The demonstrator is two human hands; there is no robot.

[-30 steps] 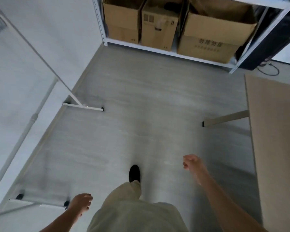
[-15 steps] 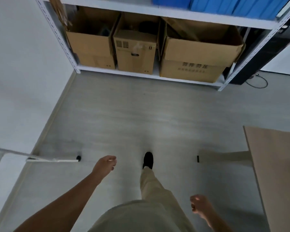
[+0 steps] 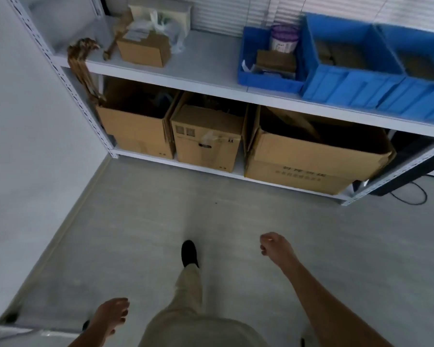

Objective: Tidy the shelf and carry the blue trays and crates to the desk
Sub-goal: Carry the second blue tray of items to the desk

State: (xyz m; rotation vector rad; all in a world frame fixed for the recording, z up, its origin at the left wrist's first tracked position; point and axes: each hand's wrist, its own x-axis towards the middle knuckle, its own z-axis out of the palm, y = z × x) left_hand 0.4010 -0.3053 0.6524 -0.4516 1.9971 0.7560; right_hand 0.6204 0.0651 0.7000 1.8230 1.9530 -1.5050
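Observation:
A white metal shelf [image 3: 211,78] stands ahead against the wall. On its upper board at the right sit a shallow blue tray [image 3: 268,81] holding a purple-topped tub and brown packets, and beside it two taller blue crates [image 3: 351,86] [image 3: 421,96]. My left hand [image 3: 112,316] hangs low at the bottom left, fingers loosely apart, holding nothing. My right hand [image 3: 273,246] swings forward over the floor with fingers curled in, nothing in it. Both hands are well short of the shelf.
Three brown cardboard boxes [image 3: 206,136] fill the bottom shelf. A small box [image 3: 143,50] with a plastic bag and brown paper strips [image 3: 82,58] lie on the upper board's left. White wall to the left, grey floor [image 3: 236,216] ahead, a cable at the right.
I have walked closer to the shelf and the view has tilted up, showing the blue tray and crates. My right arm swung forward, my left swung back. The desk left the view.

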